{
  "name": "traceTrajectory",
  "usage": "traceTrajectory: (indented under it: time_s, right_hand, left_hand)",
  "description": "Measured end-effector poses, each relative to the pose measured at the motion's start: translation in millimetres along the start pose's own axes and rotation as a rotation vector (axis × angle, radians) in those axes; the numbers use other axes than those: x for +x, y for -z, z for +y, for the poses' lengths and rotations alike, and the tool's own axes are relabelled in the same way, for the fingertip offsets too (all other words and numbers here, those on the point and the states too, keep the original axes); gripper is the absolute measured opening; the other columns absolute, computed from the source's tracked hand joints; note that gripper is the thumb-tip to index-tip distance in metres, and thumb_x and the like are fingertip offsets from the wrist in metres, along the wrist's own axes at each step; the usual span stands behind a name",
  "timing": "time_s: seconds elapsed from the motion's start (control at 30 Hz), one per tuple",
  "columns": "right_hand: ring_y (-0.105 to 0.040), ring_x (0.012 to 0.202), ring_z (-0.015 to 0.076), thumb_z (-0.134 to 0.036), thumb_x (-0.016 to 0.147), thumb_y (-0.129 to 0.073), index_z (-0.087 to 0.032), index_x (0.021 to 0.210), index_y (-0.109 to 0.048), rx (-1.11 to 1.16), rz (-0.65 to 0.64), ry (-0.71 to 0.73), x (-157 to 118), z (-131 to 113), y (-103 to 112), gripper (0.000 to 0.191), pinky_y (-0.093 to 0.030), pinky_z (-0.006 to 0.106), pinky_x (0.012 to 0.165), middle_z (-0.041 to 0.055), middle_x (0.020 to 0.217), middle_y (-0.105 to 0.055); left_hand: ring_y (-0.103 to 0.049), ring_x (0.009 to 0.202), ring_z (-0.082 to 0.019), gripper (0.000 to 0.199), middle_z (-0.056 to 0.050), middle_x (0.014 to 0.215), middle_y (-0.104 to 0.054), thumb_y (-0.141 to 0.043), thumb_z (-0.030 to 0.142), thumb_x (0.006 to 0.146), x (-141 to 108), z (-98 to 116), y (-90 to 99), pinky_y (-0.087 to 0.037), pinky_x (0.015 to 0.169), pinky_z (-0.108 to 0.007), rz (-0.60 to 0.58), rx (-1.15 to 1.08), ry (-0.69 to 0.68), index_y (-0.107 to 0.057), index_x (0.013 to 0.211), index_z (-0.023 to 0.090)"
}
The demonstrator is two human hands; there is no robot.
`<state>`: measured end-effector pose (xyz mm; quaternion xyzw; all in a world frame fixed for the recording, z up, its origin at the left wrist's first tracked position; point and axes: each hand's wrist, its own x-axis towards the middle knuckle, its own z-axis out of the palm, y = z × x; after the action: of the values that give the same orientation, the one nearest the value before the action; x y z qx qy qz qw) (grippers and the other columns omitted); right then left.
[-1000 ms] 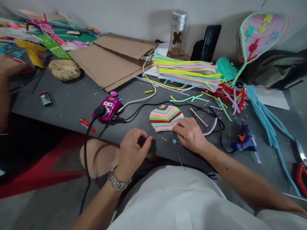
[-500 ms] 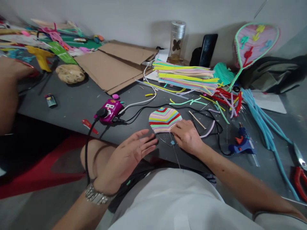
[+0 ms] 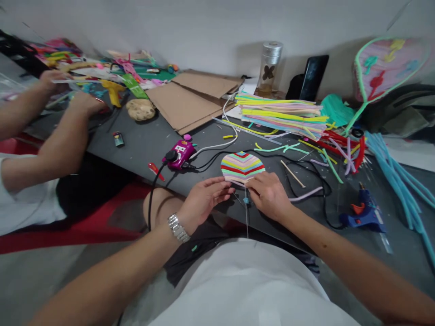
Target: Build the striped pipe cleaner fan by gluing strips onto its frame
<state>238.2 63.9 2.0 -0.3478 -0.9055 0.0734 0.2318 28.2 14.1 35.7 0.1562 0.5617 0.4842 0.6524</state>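
Note:
A small rounded panel of pipe cleaners (image 3: 243, 164), striped in V-shaped bands of several colours on a thin wire frame, is at the table's front edge. Thumb and fingers of my left hand (image 3: 207, 195) close on the left end of a pale pink pipe cleaner (image 3: 235, 182) along its lower edge. My right hand (image 3: 270, 194) pinches the panel's lower right edge, its fingertips partly hidden. Below hangs the wire stem (image 3: 247, 219), with a small blue knot (image 3: 245, 200) on it.
A blue glue gun (image 3: 365, 210) and its black cord are on the right, near blue pipe cleaners (image 3: 396, 176). Behind is a bundle of pipe cleaners (image 3: 282, 113). A purple power socket (image 3: 180, 154) is on the left. Another person's arms (image 3: 50, 122) work at far left.
My left hand has moved from hovering open at the left to the panel's lower edge and closed there. My right hand stays at the panel. The view has turned left.

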Motion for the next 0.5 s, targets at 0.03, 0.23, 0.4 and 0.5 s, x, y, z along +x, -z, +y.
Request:
traceTrajectory:
  time_s: [0.03,0.23,0.4,0.5]
  right_hand:
    - [-0.057,0.087,0.0227,-0.015,0.096,-0.057,-0.017,0.09,-0.073,-0.013,-0.001,0.007,2.2,-2.4,-0.3,0.017,-0.028,0.036,0.074,0.0072,0.086,-0.069]
    - [-0.052,0.084,0.0223,-0.019,0.099,-0.056,-0.017,0.087,-0.072,-0.095,-0.015,0.04,13.3,-15.1,-3.1,0.02,-0.026,0.037,0.076,0.0069,0.083,-0.067]
    - [-0.049,0.081,0.0222,-0.016,0.098,-0.056,-0.017,0.088,-0.071,-0.114,0.017,0.083,16.3,-15.8,-5.0,0.018,-0.026,0.037,0.077,0.0063,0.082,-0.067]
    - [-0.048,0.081,0.0225,-0.015,0.097,-0.057,-0.017,0.089,-0.071,-0.12,0.017,0.094,17.1,-14.7,-5.9,0.017,-0.025,0.037,0.077,0.0065,0.082,-0.067]
  left_hand:
    - [-0.075,0.075,-0.016,0.026,-0.01,0.089,-0.078,-0.082,0.007,0.075,1.8,1.4,0.5,-0.06,0.069,-0.025,0.019,0.014,-0.011,-0.072,0.099,0.009]
    - [-0.068,0.063,-0.011,0.035,-0.003,0.075,-0.073,-0.09,0.018,0.063,7.2,3.9,7.3,-0.05,0.056,-0.019,0.058,0.103,-0.126,-0.073,0.093,0.011]
    - [-0.065,0.062,-0.011,0.041,-0.002,0.076,-0.072,-0.091,0.026,0.056,7.0,4.1,7.9,-0.048,0.053,-0.02,0.084,0.162,-0.17,-0.074,0.091,0.012]
    - [-0.064,0.061,-0.011,0.04,-0.002,0.073,-0.071,-0.091,0.032,0.057,7.3,6.8,4.3,-0.046,0.052,-0.019,0.11,0.202,-0.189,-0.075,0.089,0.013]
